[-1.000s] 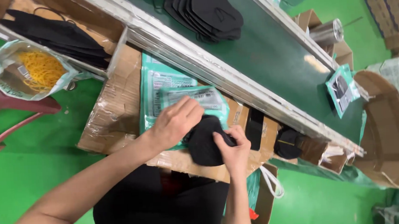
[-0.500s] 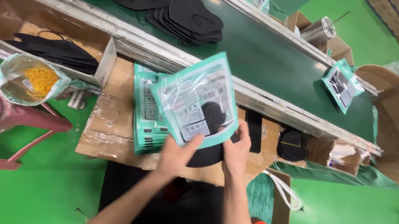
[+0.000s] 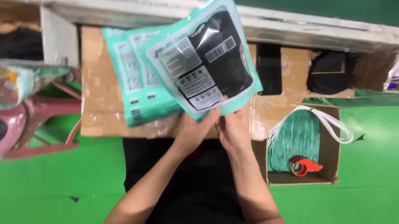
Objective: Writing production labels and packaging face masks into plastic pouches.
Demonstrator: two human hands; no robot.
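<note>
Teal pouch (image 3: 203,57) w/ black item above the table (image 3: 93,85): light, floppy, slippery film; both hands' fingers pinch its bottom edge, left hand (image 3: 193,130), right hand (image 3: 233,130).

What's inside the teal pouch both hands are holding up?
Through the clear window of the teal pouch, a black item shows. A white label covers its left part, so its full shape cannot be seen. Left hand and right hand grip the pouch's bottom edge.
</note>
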